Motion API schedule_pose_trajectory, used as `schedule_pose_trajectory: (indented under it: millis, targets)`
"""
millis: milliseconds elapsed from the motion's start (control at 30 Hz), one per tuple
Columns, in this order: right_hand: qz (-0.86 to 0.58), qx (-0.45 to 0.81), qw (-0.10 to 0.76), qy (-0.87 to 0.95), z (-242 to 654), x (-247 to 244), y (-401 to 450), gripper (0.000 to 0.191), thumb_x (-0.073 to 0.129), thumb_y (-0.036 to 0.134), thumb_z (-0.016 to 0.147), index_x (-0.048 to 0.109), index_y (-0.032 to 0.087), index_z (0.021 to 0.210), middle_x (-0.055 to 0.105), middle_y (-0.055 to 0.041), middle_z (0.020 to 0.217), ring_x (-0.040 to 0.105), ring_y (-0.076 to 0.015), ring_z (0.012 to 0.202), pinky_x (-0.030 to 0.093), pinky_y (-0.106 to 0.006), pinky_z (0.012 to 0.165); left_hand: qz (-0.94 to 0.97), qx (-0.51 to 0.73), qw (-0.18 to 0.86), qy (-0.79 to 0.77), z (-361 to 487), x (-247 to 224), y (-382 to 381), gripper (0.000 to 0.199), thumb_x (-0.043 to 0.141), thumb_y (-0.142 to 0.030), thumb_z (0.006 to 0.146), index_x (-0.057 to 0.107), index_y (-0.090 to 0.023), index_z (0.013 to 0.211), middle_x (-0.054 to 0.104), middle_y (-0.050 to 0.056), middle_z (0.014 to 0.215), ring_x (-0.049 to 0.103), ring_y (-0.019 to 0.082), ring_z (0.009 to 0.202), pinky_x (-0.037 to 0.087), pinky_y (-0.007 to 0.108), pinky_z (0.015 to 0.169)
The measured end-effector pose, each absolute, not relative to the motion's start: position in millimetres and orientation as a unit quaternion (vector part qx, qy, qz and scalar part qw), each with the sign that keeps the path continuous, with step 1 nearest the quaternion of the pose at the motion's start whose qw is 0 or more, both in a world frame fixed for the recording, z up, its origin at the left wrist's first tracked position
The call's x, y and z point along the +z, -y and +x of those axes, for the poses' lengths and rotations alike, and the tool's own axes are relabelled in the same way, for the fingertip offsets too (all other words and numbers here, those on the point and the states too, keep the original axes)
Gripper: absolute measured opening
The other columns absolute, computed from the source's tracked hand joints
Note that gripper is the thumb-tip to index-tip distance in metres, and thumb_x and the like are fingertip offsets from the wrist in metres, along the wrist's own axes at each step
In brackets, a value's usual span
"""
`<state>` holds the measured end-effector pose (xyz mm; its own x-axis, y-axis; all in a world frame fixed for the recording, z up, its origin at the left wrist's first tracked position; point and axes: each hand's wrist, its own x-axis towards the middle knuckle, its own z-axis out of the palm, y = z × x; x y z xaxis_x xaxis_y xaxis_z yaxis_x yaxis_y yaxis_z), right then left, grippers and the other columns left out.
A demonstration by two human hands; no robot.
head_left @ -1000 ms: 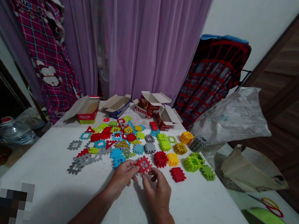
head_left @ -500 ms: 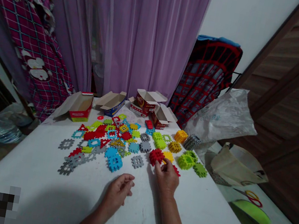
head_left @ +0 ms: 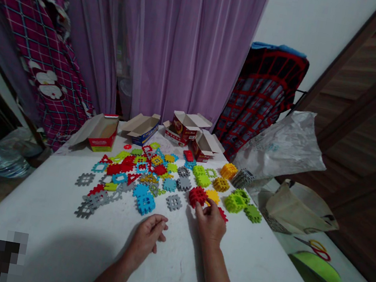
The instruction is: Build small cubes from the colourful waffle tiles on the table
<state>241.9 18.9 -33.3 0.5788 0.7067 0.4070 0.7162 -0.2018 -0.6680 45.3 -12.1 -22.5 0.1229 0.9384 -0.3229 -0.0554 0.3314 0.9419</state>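
On my feed, the right hand [head_left: 209, 224] reaches forward across the white surface [head_left: 49, 238], palm down, with the wrist nearly straight and the forearm rising from the bottom edge of the view. Its fingertips [head_left: 202, 208] sit against the lower right of a red waffle block [head_left: 197, 196], a chunky cluster of interlocked pieces. The grip is partly closed at that edge, but from here I cannot tell whether it has hold of the block or is only touching it. A yellow block [head_left: 213, 196] stands just behind the fingers, and a flat red piece [head_left: 222, 214] lies just beside the hand on its outer side.

The left hand [head_left: 146, 239] sits well back toward the near part of the surface, palm down and turned slightly inward, its fingers loosely curled and holding nothing. Nearest to it are a blue stacked block [head_left: 145, 203] and a grey waffle piece [head_left: 174, 202], and neither touches it.

More coloured pieces spread in a wide scatter ahead of my hands, with bright green blocks [head_left: 234, 203] to the right of the red one. Open cardboard boxes [head_left: 185, 128] line the far edge, in front of a purple curtain [head_left: 186, 39].
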Motion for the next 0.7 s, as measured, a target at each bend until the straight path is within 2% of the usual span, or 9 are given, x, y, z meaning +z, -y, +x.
schedule_pose_trajectory:
  millis: [167,333,400,500,533,600,700]
  targets:
    - [-0.749,-0.026,0.454,0.481,238,-32,-12,0.061,0.044,0.066,0.084,0.072,0.015,0.100,0.065,-0.0019,0.060,0.059,-0.0165,0.053,0.036,-0.026,0.051,0.412,0.399,0.625,-0.530,46,-23,15,0.045,0.071,-0.055,0.065,0.063,-0.018,0.090,0.064,0.004,0.084,0.062,0.013,0.061,0.032,0.015,0.035]
    - [-0.646,-0.042,0.490,0.583,215,-42,-1,0.042,0.047,0.049,0.092,0.074,0.017,0.090,0.065,-0.0012,0.059,0.058,-0.0124,0.049,0.040,-0.023,0.052,0.455,0.428,0.587,-0.516,17,-11,-1,0.043,0.070,-0.054,0.067,0.066,-0.018,0.089,0.066,0.005,0.081,0.061,0.013,0.060,0.035,0.018,0.037]
    - [-0.620,-0.036,0.493,0.610,204,-47,2,0.039,0.047,0.046,0.094,0.074,0.017,0.088,0.066,-0.0019,0.060,0.058,-0.0120,0.049,0.042,-0.023,0.053,0.474,0.454,0.526,-0.540,-12,-1,-24,0.038,0.070,-0.051,0.069,0.068,-0.018,0.087,0.068,0.004,0.078,0.062,0.015,0.062,0.040,0.020,0.042]
    - [-0.600,-0.032,0.494,0.628,195,-54,4,0.039,0.047,0.044,0.096,0.074,0.017,0.088,0.069,-0.0036,0.064,0.060,-0.0126,0.051,0.046,-0.023,0.056,0.523,0.453,0.359,-0.626,-68,13,-69,0.024,0.066,-0.039,0.076,0.070,-0.020,0.091,0.071,0.003,0.083,0.066,0.018,0.077,0.051,0.026,0.064]
    - [-0.594,-0.034,0.492,0.636,195,-56,4,0.039,0.047,0.043,0.096,0.074,0.017,0.088,0.070,-0.0040,0.065,0.062,-0.0129,0.052,0.047,-0.023,0.057,0.554,0.419,0.284,-0.661,-87,16,-84,0.018,0.065,-0.033,0.078,0.071,-0.021,0.090,0.073,0.004,0.089,0.067,0.020,0.085,0.052,0.028,0.075]
    - [-0.577,-0.042,0.479,0.660,196,-59,2,0.036,0.048,0.041,0.095,0.074,0.017,0.089,0.072,-0.0042,0.069,0.064,-0.0132,0.053,0.048,-0.022,0.056,0.619,0.308,0.148,-0.707,-119,20,-109,0.020,0.061,-0.026,0.081,0.073,-0.023,0.097,0.073,0.005,0.108,0.065,0.023,0.102,0.049,0.033,0.091]
    - [-0.547,-0.064,0.459,0.697,200,-61,0,0.033,0.049,0.039,0.095,0.073,0.018,0.089,0.074,-0.0036,0.072,0.066,-0.0129,0.053,0.049,-0.020,0.053,0.664,0.142,0.066,-0.731,-149,18,-133,0.033,0.058,-0.025,0.085,0.069,-0.022,0.116,0.066,0.010,0.128,0.060,0.028,0.118,0.044,0.037,0.102]
